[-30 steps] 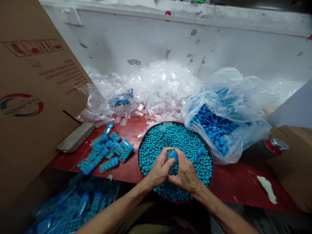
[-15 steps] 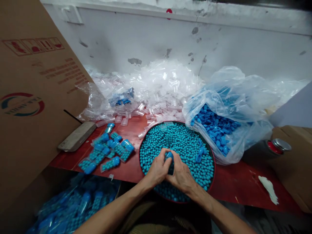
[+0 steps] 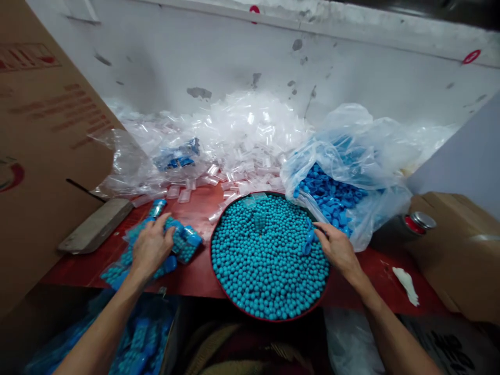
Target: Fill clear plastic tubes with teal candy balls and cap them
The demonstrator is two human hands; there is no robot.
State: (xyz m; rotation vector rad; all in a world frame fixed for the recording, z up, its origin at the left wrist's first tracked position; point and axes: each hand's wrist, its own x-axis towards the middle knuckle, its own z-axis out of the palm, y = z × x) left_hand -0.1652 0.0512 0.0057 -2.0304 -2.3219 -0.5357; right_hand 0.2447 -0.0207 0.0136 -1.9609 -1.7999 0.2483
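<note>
1. Reaching with right hand (image 3: 340,252): thumb and fingers nearly together at loose caps (image 3: 307,245) on the beads (image 3: 265,265); can't tell if one is pinched.
2. Loose caps lie just left of right fingertips, inside the tub rim (image 3: 273,319); cluster's long axis runs roughly toward and away from the person. Right hand is nearer; left is well apart, across the tub.
3. Left hand (image 3: 151,249): fingers bent over filled packs (image 3: 187,244), palm side hidden, can't tell if gripping. Packs under it and to its right.
4. Beyond right hand: bag (image 3: 380,205) of blue caps; flask (image 3: 396,233) to its right.
5. Left of left hand: block (image 3: 97,225), then carton (image 3: 42,120).
6. Farther out, between both hands: heap of clear cases (image 3: 253,135).
</note>
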